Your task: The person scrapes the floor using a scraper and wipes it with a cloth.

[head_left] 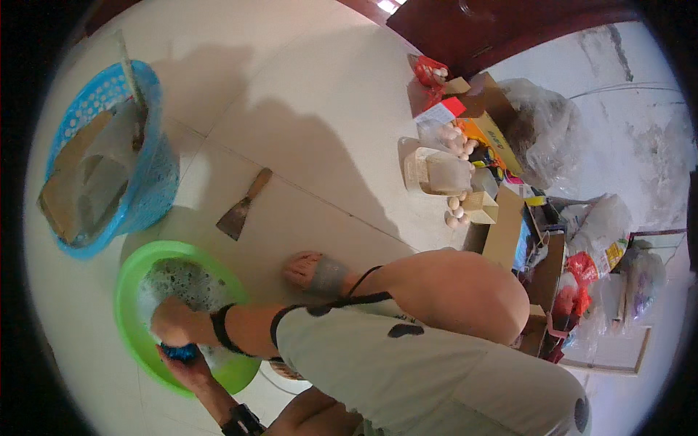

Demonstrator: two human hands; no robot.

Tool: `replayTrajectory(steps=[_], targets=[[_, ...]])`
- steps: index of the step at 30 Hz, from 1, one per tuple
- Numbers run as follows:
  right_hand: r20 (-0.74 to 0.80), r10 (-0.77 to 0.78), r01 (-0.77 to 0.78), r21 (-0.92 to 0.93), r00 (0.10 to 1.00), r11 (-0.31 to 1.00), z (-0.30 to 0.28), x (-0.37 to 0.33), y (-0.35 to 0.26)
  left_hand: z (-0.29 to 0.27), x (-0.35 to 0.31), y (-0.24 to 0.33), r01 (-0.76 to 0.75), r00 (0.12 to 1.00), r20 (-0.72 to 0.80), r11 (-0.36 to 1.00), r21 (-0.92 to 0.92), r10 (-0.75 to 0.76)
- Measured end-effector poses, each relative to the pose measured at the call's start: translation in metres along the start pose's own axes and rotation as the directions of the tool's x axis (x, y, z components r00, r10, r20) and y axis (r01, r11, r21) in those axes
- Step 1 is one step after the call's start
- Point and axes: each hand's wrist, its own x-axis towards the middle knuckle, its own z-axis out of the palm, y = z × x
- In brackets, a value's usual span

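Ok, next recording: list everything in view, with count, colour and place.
Basin: one, green, lower left
Foam: one mass, white, inside the basin
Blue item: one, blue, basin's lower half
Basket: one, blue, upper left, holding cardboard
Scraper: one, brown handle, on the floor
Floor: one, beige, beneath everything
Tub: one, translucent, right of centre
Eggs: several, pale, around the tub
Cardboard boxes: several, brown, right
Plastic bags: several, clear, right
Door: one, dark red, top
Wall: one, white, far right
Foot: one clear, grey strap, centre
Sleeve: one, pale with black spots, lower centre
Right hand: one, bare, over the basin
Left hand: one, bare, against the blue item
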Motion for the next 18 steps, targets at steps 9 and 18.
replayTrajectory(steps=[9, 18], targets=[[-0.387, 0.408, -0.302, 0.307, 0.827, 0.903, 0.037, -0.016, 0.042, -0.045, 0.023, 0.013, 0.097, 0.992, -0.101, 0.963, 0.252, -0.073], [-0.245, 0.508, -0.338, 0.506, 0.826, 0.794, 0.033, -0.018, 0.051, -0.063, 0.056, -0.021, 0.271, 0.948, 0.162, 0.962, 0.034, -0.273]])
